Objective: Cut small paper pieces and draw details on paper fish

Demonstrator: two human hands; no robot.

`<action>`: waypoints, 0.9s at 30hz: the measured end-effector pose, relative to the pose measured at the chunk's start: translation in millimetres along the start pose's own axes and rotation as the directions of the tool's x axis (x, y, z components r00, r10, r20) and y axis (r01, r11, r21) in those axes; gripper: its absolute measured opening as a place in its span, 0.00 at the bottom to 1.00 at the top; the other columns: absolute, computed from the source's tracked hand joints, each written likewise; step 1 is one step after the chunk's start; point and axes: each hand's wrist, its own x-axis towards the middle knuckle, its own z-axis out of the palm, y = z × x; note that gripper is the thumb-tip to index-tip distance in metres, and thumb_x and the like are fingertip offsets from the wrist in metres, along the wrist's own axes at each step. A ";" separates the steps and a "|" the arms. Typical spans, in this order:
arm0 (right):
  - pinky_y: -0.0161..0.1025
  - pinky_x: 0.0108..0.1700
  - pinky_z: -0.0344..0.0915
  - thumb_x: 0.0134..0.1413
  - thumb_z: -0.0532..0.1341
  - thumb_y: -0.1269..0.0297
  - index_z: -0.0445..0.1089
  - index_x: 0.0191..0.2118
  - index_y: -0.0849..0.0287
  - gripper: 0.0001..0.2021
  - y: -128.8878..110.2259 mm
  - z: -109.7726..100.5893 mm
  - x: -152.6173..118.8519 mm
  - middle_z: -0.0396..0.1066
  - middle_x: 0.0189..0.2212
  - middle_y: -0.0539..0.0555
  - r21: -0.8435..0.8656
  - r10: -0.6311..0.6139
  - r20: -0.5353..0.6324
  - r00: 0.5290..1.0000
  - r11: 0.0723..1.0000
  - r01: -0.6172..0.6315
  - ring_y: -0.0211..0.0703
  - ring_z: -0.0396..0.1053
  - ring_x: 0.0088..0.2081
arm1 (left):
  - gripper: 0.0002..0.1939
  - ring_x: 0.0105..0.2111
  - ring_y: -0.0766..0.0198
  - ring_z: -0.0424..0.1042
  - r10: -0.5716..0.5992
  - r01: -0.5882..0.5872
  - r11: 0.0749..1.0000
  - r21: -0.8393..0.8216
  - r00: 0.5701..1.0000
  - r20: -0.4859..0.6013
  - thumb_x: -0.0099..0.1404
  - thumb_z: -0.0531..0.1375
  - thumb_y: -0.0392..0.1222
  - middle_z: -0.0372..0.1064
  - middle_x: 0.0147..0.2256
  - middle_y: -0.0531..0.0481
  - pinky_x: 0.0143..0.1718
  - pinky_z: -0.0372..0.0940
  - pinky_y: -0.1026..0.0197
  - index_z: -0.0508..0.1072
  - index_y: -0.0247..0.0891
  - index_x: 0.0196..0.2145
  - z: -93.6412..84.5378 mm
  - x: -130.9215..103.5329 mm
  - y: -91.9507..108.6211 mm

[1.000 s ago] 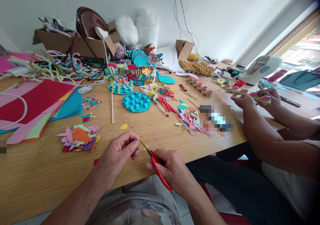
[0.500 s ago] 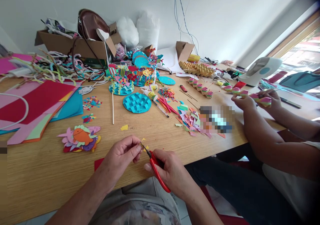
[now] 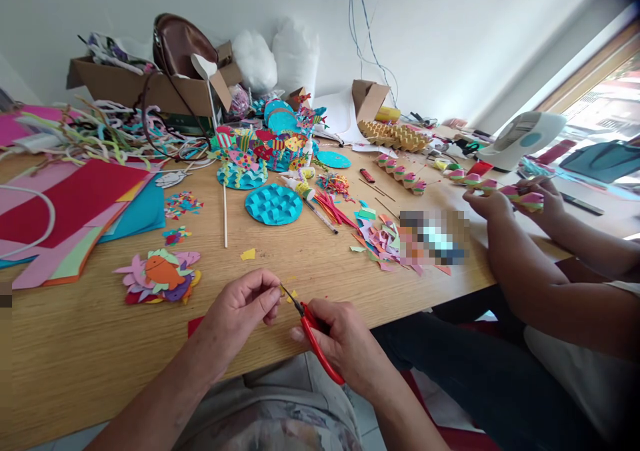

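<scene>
My right hand (image 3: 345,344) is wrapped round red-handled scissors (image 3: 320,347), whose dark tips point up and left to the fingertips of my left hand (image 3: 250,307). Those left fingers are pinched together; what they hold is too small to make out. Small yellow paper scraps (image 3: 291,296) lie just beyond the blades, and a larger yellow piece (image 3: 248,255) is farther back. A piece of red paper (image 3: 195,325) shows beside my left wrist.
Paper fish (image 3: 164,274) are piled at left, near coloured sheets (image 3: 75,204). A blue disc (image 3: 273,204), glue bottles and paper scraps (image 3: 383,241) lie beyond my hands. At right, another person's hands (image 3: 510,197) hold a pink-green paper strip.
The scissors and my right hand have shifted very slightly right. My left hand keeps its pinch in nearly the same spot.
</scene>
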 end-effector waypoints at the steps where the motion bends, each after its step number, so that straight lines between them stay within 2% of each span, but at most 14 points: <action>1: 0.31 0.21 0.44 0.53 0.58 0.51 0.51 0.19 0.58 0.21 0.4 -0.1 -0.2 0.47 0.17 0.43 -0.002 -0.007 -0.003 1.000 1.000 0.007 0.31 0.45 0.21 | 0.09 0.22 0.67 0.59 -0.001 0.001 1.000 0.001 1.000 -0.004 0.54 0.57 0.47 0.59 0.18 0.56 0.25 0.56 0.65 0.66 0.39 0.24 0.1 0.0 0.6; 21: 0.31 0.21 0.43 0.53 0.57 0.51 0.51 0.19 0.58 0.21 8.9 0.9 -1.0 0.46 0.17 0.43 -0.022 -0.009 0.007 1.000 1.000 0.009 0.31 0.44 0.21 | 0.08 0.22 0.69 0.60 0.040 -0.040 0.999 -0.028 0.999 0.004 0.58 0.55 0.44 0.61 0.20 0.57 0.25 0.58 0.67 0.66 0.38 0.25 -2.7 0.2 -3.7; 27: 0.30 0.21 0.43 0.53 0.57 0.52 0.51 0.19 0.59 0.21 8.9 2.1 0.0 0.46 0.17 0.43 -0.014 -0.010 -0.002 1.000 1.000 0.010 0.31 0.45 0.21 | 0.08 0.22 0.69 0.60 -0.001 0.001 0.995 -0.096 1.000 -0.003 0.55 0.58 0.45 0.61 0.19 0.57 0.24 0.57 0.67 0.66 0.38 0.27 0.1 1.5 -8.1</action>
